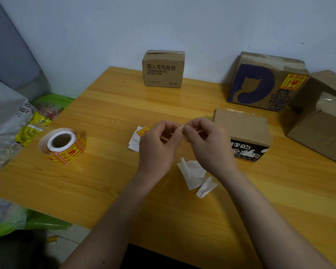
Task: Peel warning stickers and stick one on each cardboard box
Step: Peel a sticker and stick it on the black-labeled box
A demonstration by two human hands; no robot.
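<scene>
1. Head view: at centre we see the left hand [159,144] and right hand [206,140] meeting, the fingers of both pinching one sticker [144,130] with its backing, above the wooden surface [105,181].
2. The sticker roll [63,145] lies at 9 o'clock.
3. Cardboard boxes: a small box [163,68] at 12 o'clock, a labelled box [264,82] at 2, a black-ended box [244,131] just right of the hands.
4. Backing scraps [194,174] lie at 5.

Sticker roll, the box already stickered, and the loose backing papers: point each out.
sticker roll [63,145], head view, on its printed outer wrap.
box with the blue cat logo [260,84], head view, front face.
backing papers [194,174], head view, largest white scrap.
</scene>
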